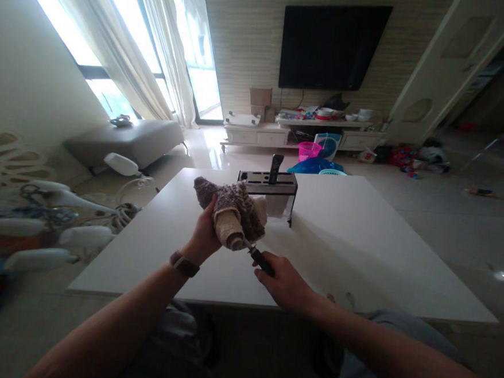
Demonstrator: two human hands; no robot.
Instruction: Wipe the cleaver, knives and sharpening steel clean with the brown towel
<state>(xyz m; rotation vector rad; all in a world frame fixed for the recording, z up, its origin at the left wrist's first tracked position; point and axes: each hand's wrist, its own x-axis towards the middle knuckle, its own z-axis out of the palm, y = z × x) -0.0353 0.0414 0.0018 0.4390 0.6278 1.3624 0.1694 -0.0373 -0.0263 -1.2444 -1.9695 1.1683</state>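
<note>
My left hand (205, 235) is closed around a bunched brown and beige cloth (244, 208), held above the white table. In my right hand (286, 280) is the black handle of a slim kitchen tool (262, 261). A short piece of its metal neck shows at the cloth's lower end; the rest is hidden in the folds, so its exact kind cannot be made out. Just behind the cloth stands a metal-and-black knife rack (284, 194) with slots along its top. One black-handled knife (275, 169) stands upright in it. The cloth covers the rack's left part.
The white table (351, 248) spreads under both hands, its front edge close to my knees. Beyond it are a pink basket (309, 151), a blue plastic item (318, 165) and a low TV cabinet (255, 136). White lamp shades (122, 164) lie at the left.
</note>
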